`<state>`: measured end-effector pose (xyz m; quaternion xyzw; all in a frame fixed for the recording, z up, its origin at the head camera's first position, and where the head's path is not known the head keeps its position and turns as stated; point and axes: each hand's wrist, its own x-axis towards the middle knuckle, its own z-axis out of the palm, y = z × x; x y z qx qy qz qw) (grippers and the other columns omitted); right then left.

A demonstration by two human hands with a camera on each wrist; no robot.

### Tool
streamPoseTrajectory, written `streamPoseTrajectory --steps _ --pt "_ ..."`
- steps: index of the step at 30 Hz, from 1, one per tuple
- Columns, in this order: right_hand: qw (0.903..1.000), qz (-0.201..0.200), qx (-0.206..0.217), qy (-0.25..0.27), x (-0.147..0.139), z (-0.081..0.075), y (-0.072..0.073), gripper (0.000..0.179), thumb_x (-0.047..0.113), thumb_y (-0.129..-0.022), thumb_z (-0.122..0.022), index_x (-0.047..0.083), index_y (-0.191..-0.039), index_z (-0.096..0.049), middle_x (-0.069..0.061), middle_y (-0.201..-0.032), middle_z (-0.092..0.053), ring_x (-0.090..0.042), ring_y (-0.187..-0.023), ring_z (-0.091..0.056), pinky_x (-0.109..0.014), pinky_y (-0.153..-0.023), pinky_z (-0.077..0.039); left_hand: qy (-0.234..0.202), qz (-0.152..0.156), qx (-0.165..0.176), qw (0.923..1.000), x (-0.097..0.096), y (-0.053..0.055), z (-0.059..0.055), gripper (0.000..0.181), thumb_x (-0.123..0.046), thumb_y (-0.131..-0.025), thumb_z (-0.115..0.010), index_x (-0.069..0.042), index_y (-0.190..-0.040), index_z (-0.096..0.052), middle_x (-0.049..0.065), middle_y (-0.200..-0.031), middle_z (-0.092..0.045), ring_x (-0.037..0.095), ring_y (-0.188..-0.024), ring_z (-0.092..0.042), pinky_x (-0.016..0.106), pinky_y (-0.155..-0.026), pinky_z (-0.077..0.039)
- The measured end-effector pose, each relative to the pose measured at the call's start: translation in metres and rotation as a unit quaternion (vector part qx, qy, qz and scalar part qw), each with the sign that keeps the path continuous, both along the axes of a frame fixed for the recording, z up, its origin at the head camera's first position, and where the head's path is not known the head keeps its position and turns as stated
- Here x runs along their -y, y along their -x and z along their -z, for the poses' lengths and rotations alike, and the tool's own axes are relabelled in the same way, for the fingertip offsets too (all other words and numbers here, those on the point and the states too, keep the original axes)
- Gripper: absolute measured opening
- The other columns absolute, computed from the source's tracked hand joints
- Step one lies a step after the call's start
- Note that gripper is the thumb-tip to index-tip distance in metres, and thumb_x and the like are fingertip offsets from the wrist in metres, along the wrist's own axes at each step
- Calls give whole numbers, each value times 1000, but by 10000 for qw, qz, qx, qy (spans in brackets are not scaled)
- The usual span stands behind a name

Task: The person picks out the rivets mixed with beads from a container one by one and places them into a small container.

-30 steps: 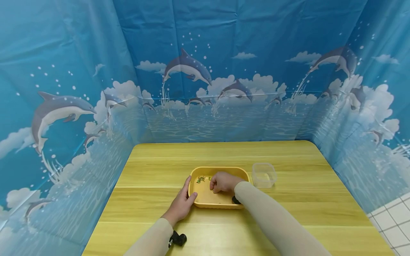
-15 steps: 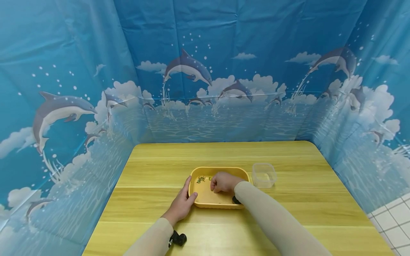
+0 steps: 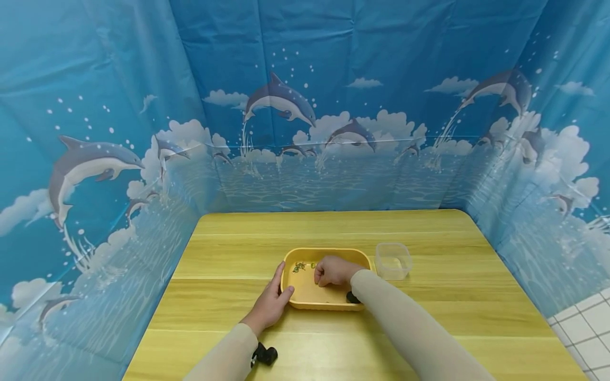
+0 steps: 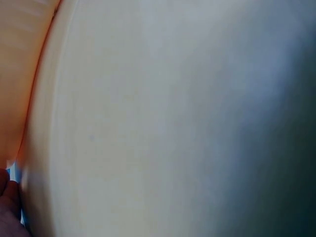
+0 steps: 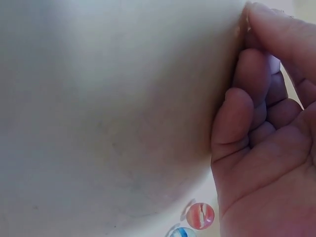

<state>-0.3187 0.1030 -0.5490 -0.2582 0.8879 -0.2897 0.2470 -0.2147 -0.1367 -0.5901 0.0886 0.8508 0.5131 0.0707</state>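
A yellow plastic tray [image 3: 329, 307] sits on the table, with my left hand [image 3: 269, 302] holding its left front corner. The thumb lies over the rim and the fingers run along the outer left wall. My right hand [image 3: 333, 270] is inside the tray, its fingers curled and the fingertips down at the tray floor. I cannot tell whether anything is between thumb and forefinger. Near its palm in the right wrist view lie a red glass marble [image 5: 200, 216] and a blue glass marble [image 5: 183, 232]. Several small greenish pieces [image 3: 298, 267] lie at the tray's left back, beside a small yellow piece [image 3: 313, 265].
A clear square plastic container [image 3: 393, 262] stands right of the tray, close to its rim. Both sit on a wood-grain table [image 3: 229, 254]. A blue dolphin-print curtain [image 3: 305, 180] rises behind the table and along both sides. A black wrist device [image 3: 266, 355] sits by the left sleeve.
The right hand has shifted very slightly to the right inside the tray. The left hand, the tray and the clear container have stayed in place.
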Motion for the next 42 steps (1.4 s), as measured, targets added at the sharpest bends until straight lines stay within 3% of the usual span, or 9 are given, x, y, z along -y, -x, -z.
streamPoseTrajectory --steps 15,23,42 --pt "9993 84 254 259 -6 -3 7 10 5 -92 -78 14 -88 -79 6 -84 -71 -12 -70 -53 -25 -66 -45 -15 72 -84 9999 0 3 -5 75 -32 -113 -49 -35 -171 -1 19 -174 -23 38 -156 -34 56 -126 -31" --pt "9996 48 169 216 -9 -2 10 9 6 -93 -78 15 -90 -78 7 -86 -72 -12 -70 -52 -25 -66 -44 46 0 -47 10000 1 2 -7 74 -33 -113 -50 -36 -171 -3 18 -174 -22 38 -158 -30 57 -127 -29" --pt "9983 101 413 409 -11 3 9 9 6 -94 -77 14 -90 -79 6 -86 -74 -10 -72 -55 -25 -68 -47 30 -12 35 10000 1 -1 -3 74 -33 -113 -49 -36 -171 -2 21 -172 -25 40 -156 -34 57 -125 -32"
